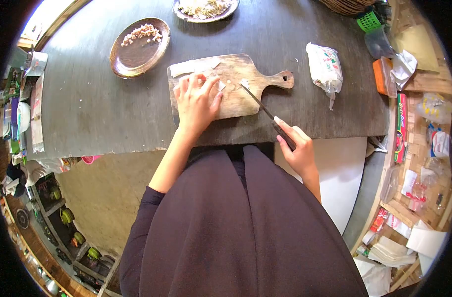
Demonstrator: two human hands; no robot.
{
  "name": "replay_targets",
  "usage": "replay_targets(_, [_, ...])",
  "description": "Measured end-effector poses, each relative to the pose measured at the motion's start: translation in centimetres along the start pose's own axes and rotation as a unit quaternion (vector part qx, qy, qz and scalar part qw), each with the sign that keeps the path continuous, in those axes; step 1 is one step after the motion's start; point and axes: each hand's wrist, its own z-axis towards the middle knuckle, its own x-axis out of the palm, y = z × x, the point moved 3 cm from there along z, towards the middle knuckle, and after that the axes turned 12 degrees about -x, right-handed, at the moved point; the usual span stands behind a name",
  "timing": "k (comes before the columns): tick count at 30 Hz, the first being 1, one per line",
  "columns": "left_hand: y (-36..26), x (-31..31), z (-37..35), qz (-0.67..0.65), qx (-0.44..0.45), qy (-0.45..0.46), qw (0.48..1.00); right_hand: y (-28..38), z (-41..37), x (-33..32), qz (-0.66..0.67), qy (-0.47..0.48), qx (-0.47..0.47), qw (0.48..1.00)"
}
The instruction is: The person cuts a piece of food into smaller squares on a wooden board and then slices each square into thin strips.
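Note:
A wooden cutting board [243, 101] lies on the dark table, its handle pointing right. My left hand [196, 101] rests over the board's left part, fingers spread and bent down on white pieces, whose grip is partly hidden. Behind the fingers lies a white strip [193, 66]. In my right hand [297, 148] is the dark handle of a knife [259, 104]. The blade points up and left, its tip on the board beside a small white bit [244, 83]. Small pale bits lie between the blade and my left hand.
A brown plate [136, 55] with small chopped pieces stands at the back left. Farther back is another plate [206, 20] with pale shreds. A white plastic packet [325, 68] lies right of the board. An orange container [383, 76] stands at the table's right edge.

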Motion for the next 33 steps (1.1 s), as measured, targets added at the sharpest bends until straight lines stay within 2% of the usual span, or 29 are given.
replay_targets(5, [-0.2, -0.1, -0.7, -0.012, 0.024, 0.007, 1.0, -0.3, -0.9, -0.6, 0.011, -0.014, 0.042, 0.999])
replay_targets(13, [-1.2, -0.8, -4.1, -0.052, 0.045, 0.042, 0.997, 0.1, -1.2, 0.1, 0.021, -0.039, 0.002, 0.999])
replay_targets(15, [-1.3, -1.6, -4.2, -0.091, 0.021, 0.027, 0.995, 0.0, -1.5, 0.3, 0.018, -0.033, 0.006, 0.999])
replay_targets(20, [-0.2, -2.0, -3.8, -0.036, 0.01, 0.04, 0.999, -0.4, -2.1, 0.7, 0.022, -0.026, 0.01, 0.999])
replay_targets(33, [-2.2, 0.4, -2.4, -0.058, 0.057, 0.017, 0.997, 0.0, -2.5, 0.2, 0.031, -0.049, 0.02, 0.998])
